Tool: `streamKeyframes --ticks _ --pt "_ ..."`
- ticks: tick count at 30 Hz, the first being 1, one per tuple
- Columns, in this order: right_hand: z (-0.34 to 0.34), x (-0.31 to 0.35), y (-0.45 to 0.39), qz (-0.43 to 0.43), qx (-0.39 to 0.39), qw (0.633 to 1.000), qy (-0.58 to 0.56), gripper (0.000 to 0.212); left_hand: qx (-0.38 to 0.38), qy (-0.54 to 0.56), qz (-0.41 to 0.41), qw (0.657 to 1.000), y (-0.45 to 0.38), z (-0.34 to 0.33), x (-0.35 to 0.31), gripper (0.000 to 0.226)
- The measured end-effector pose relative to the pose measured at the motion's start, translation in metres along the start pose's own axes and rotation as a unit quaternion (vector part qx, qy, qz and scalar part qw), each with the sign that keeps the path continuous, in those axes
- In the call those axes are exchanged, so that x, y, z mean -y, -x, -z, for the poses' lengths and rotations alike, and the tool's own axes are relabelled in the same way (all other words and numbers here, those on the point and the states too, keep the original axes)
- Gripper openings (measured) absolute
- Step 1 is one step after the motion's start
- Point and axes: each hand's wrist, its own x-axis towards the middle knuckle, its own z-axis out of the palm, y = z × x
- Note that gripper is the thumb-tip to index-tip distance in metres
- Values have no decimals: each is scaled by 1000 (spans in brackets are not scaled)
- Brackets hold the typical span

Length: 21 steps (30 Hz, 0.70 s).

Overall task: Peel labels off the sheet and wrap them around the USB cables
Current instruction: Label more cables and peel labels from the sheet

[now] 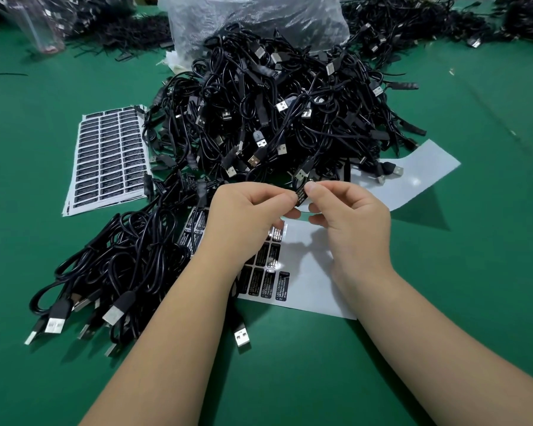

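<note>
My left hand (246, 210) and my right hand (351, 216) meet above the table, and both pinch one black label (300, 196) with white print, folded round a thin black USB cable (302, 175). Under my hands lies a partly used label sheet (308, 272) with several black labels left on its left half. A big heap of black USB cables (277, 112) rises just behind my hands. A smaller bunch of cables (120, 272), some with labels on them, lies to the left.
A stack of full label sheets (110, 155) lies at the left on the green table (474, 302). An empty backing sheet (419, 176) curls at the right. A clear plastic bag (259, 23) stands behind the heap, with more cable piles along the far edge.
</note>
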Motion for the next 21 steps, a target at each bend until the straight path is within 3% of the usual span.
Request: streamKeyframes --ticks 21 --pt "0 0 -1 15 -7 1000 13 9 9 -16 -13 1000 1 -1 -2 22"
